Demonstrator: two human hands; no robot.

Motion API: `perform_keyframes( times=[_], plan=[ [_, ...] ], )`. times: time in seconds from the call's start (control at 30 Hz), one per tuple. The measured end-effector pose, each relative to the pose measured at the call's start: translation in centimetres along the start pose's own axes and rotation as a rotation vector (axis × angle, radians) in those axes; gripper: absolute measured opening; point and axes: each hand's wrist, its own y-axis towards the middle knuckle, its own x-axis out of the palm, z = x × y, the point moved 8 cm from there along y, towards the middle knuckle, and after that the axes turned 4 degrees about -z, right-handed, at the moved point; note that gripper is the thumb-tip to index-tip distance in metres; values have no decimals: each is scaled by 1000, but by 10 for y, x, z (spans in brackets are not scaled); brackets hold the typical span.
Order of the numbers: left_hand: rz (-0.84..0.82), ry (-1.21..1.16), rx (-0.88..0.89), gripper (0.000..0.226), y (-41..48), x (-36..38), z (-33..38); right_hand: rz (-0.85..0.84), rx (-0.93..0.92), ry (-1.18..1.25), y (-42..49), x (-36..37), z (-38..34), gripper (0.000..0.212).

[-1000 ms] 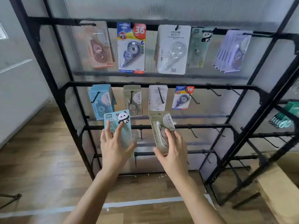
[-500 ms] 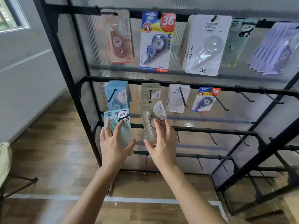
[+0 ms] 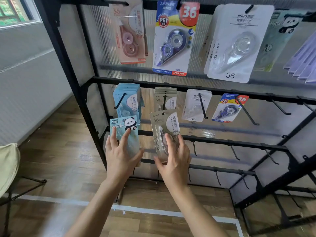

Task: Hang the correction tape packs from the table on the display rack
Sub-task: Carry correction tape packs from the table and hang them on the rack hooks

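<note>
Left hand [image 3: 119, 156] pinches panda pack [image 3: 124, 130] low, fingers flat on its front. Right hand [image 3: 174, 161] grips beige pack [image 3: 164, 127] at the blister, punch hole free, just below matching hook [image 3: 164, 103]. Packs prob. light: stiff card, slick blister, so hold by edges. Display rack [image 3: 188, 86] is crowded here; bare pegs [image 3: 280, 108] to the right.

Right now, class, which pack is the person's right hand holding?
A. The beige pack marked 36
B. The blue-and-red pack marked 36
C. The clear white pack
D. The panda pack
A: the right hand grips the beige pack just below the matching hung beige packs, while the left hand holds the panda pack.
</note>
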Motion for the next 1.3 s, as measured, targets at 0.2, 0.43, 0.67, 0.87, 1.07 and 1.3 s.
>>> perform_keyframes(
  times=[0.2,0.43,0.67,0.87,1.07,1.3],
  plan=[
    [-24,25,-25,80,10,9,6,-96,30,-30,42,20,15,95],
    [-34,17,-41,81,30,19,13,-234,49,-103,94,47,36,98],
    [-7,12,-31,82,45,23,19,-416,15,-117,101,64,43,84],
    [-16,-13,7,80,36,28,25,-371,36,-52,87,40,44,75],
    [-69,-39,128,78,4,47,49,-263,151,-65,52,-9,67,68],
    [-169,-94,306,79,-42,67,99,-219,299,-122,-4,-78,98,64]
  ],
)
